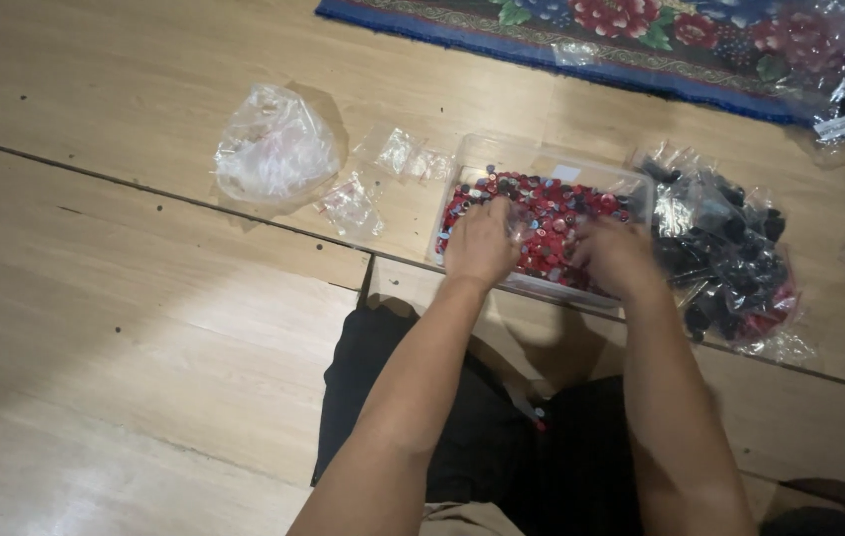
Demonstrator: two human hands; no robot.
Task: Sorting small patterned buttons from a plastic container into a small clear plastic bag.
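Note:
A clear plastic tub (472, 159) sits on the wooden floor, filled with small red, black and grey buttons (562, 213). My left hand (480, 243) rests over the tub's near left part, fingers curled down among the buttons. My right hand (616, 256) is at the tub's near right edge, blurred, fingers bent into the pile. A small clear plastic bag (520, 220) seems to lie between the two hands; which hand grips it is unclear.
A clear bag of dark buttons (725, 253) lies right of the tub. A crumpled clear bag (274, 149) and small clear bags (353, 203) lie to the left. A floral rug (641, 30) borders the far side. A black cloth (383, 397) covers my lap.

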